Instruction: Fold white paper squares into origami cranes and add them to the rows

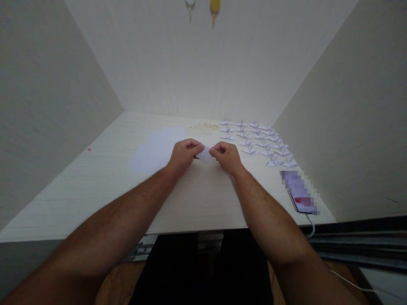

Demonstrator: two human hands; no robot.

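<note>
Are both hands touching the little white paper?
Touching. The head view shows the left hand and right hand each pinching an end of the paper, fingertips right on it.

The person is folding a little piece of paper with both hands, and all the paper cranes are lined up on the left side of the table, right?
Not quite. The head view shows the paper cranes lined up on the right side of the table, not the left. Both the left hand and right hand do hold the small piece of paper.

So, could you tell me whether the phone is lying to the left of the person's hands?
No, the phone lies on the table to the right of both hands, beyond the right hand, just in front of the paper cranes.
</note>
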